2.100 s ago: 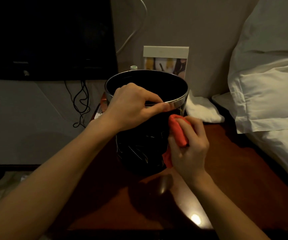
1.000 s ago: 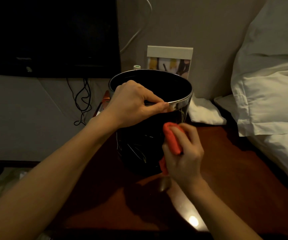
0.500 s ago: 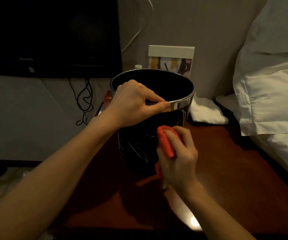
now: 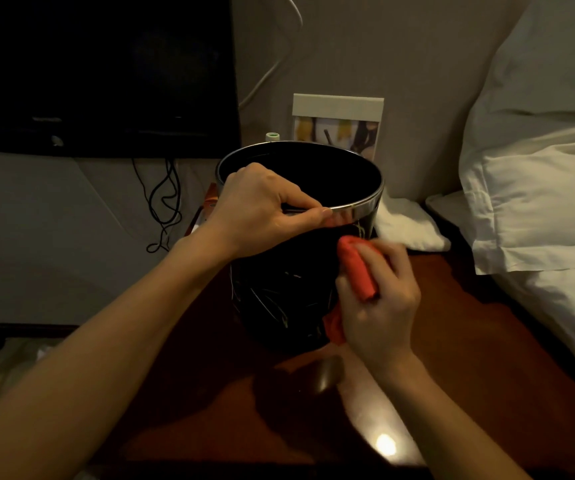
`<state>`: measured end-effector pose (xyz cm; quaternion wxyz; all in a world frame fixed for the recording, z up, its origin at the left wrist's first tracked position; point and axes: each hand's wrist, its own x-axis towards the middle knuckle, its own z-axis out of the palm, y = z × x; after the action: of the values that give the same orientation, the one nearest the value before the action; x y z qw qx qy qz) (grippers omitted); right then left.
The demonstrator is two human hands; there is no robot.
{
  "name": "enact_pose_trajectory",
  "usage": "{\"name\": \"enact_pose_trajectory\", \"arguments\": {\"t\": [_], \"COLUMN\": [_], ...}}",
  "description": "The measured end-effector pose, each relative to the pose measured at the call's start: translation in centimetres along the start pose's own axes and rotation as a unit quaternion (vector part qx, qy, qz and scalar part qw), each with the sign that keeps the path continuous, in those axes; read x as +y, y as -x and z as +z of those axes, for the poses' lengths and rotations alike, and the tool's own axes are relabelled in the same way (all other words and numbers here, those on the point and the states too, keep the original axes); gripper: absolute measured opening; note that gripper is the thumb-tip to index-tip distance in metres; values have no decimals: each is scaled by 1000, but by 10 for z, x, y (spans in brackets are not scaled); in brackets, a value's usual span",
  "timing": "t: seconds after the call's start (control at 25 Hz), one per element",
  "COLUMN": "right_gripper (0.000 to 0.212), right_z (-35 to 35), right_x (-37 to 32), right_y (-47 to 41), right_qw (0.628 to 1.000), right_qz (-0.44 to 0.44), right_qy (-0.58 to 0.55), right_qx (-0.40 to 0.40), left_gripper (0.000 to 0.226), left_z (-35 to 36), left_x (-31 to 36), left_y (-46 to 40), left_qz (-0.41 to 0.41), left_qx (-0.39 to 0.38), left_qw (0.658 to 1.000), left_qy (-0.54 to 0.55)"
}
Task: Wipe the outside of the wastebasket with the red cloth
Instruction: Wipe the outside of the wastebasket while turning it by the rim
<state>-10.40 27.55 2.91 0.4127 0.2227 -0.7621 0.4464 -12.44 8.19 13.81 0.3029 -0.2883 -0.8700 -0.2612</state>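
Note:
A black wastebasket (image 4: pixel 279 292) with a shiny metal rim stands upright on a dark wooden nightstand (image 4: pixel 452 341). My left hand (image 4: pixel 261 209) grips the near rim, thumb along the metal band and fingers curled over the edge. My right hand (image 4: pixel 379 299) holds a bunched red cloth (image 4: pixel 357 268) and presses it against the basket's right outer wall, a little below the rim. A tail of the cloth hangs down below my palm.
White pillows (image 4: pixel 538 188) and bedding crowd the right side. A folded white towel (image 4: pixel 407 223) lies behind the basket, with a framed card (image 4: pixel 338 123) and a small bottle (image 4: pixel 272 136) at the wall. A dark screen (image 4: pixel 99 74) and dangling cables (image 4: pixel 164 202) are at left.
My right hand with the red cloth slid down and leftward along the basket wall, then came back up and to the right. My left hand kept its grip on the rim.

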Motion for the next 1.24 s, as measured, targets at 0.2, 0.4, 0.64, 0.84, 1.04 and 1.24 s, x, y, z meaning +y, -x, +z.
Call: {"name": "enact_pose_trajectory", "arguments": {"t": [0.2, 0.4, 0.64, 0.84, 1.04, 1.24], "right_gripper": [40, 34, 40, 39, 36, 38], "right_z": [-1, -3, 3, -9, -10, 1], "right_x": [8, -6, 2, -4, -2, 2], "right_y": [23, -18, 27, 8, -17, -4], "right_qw": [999, 999, 999, 1000, 999, 999], "right_qz": [18, -6, 26, 19, 3, 19], "right_qy": [7, -11, -13, -22, -14, -23], "right_qx": [-37, 46, -35, 4, 48, 29], "left_gripper": [27, 22, 24, 39, 39, 42], "left_z": [-1, -5, -6, -18, 2, 0], "left_x": [1, -2, -3, 6, 25, 16], "left_y": [0, 1, 0, -7, -10, -8], "left_qz": [1, 3, 0, -10, -30, -41], "left_qx": [-14, -13, -26, -84, -80, -63], "left_qw": [1000, 999, 999, 996, 990, 995], "left_qy": [21, 43, 40, -13, -108, -68]}}
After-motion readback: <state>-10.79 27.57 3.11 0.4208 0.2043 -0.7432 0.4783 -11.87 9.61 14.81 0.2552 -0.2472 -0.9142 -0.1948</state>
